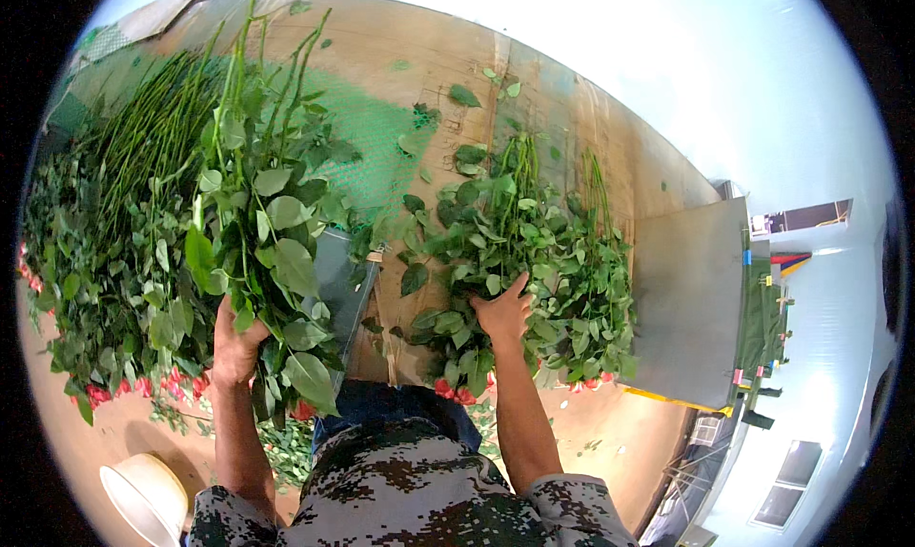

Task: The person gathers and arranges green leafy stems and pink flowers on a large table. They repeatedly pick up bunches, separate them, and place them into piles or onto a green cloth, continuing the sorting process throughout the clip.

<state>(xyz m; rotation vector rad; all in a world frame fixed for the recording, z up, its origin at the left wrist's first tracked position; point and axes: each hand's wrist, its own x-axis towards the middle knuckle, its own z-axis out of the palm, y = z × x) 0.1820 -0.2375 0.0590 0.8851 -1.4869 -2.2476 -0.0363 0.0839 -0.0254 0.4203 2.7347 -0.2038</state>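
My left hand is closed around several leafy rose stems, raised over the left part of the table. Their cut ends point to the far side, and a red bloom hangs at the near end. My right hand rests on a smaller pile of roses, its thumb and fingers spread among the leaves. Part of those fingers is hidden by foliage. Red rose heads from this pile show over the near table edge. Between the two hands lies a dark grey flat panel, partly covered by leaves.
A large heap of roses fills the left of the table, over green netting. Loose leaves are scattered about. At right stands a grey board. A white bucket and fallen leaves are on the floor.
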